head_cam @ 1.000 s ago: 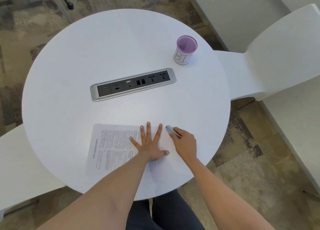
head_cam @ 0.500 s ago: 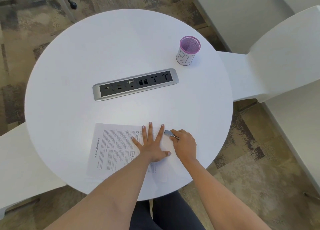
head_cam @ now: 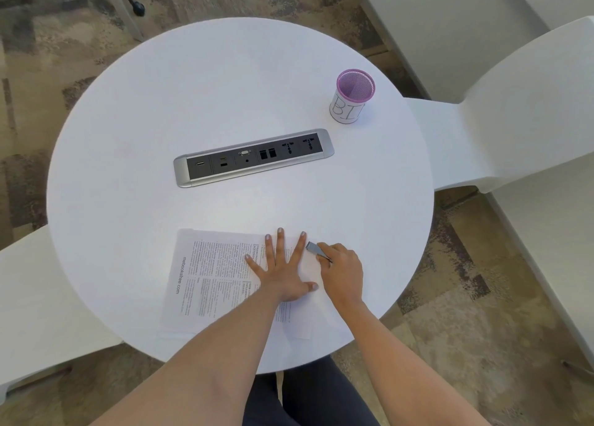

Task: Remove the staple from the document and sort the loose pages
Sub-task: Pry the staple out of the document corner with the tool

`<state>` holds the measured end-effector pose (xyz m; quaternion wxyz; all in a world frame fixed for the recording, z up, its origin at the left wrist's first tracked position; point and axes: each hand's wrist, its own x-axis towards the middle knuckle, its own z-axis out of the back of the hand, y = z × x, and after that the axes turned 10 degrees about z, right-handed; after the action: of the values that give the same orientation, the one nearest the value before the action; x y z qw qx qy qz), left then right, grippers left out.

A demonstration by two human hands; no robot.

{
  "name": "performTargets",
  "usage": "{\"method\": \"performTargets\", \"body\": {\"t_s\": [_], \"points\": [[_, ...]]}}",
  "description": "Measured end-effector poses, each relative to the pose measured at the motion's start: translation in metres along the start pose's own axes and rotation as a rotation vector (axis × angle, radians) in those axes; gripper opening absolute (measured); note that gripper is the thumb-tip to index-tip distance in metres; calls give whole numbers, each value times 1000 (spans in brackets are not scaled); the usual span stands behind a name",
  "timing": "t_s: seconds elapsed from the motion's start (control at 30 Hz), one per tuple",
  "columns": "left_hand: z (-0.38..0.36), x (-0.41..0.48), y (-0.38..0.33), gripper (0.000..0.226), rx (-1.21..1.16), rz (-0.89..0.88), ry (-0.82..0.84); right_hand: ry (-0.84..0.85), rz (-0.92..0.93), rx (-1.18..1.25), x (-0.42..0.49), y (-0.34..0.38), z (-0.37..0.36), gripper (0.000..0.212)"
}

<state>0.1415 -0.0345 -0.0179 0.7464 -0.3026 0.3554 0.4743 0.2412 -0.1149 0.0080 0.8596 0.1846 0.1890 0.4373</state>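
A printed document [head_cam: 212, 277] lies sideways on the round white table [head_cam: 225, 104], near its front edge. My left hand [head_cam: 283, 271] presses flat on the document's right part, fingers spread. My right hand [head_cam: 342, 271] sits just to the right of it and grips a small metal staple remover [head_cam: 313, 248]. The tool's tip rests at the document's far right corner, next to my left index finger. The staple itself is too small to see.
A grey power and data socket strip [head_cam: 254, 157] is set into the table's middle. A purple mesh cup with a white paper label [head_cam: 352, 97] stands at the back right. White seats [head_cam: 514, 110] flank the table right and left.
My right hand has slid the staple remover a little left, up to the document's corner beside my left index finger. My left hand stays pressed on the pages.
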Motion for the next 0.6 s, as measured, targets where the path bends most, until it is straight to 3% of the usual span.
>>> {"method": "performTargets", "body": {"t_s": [0.43,0.6], "points": [[0,3,-1,118,6,20,10,20,73,18,7,0,-3,33],[1,4,-1,118,6,18,25,-43,-8,84,-2,0,-8,37]]}}
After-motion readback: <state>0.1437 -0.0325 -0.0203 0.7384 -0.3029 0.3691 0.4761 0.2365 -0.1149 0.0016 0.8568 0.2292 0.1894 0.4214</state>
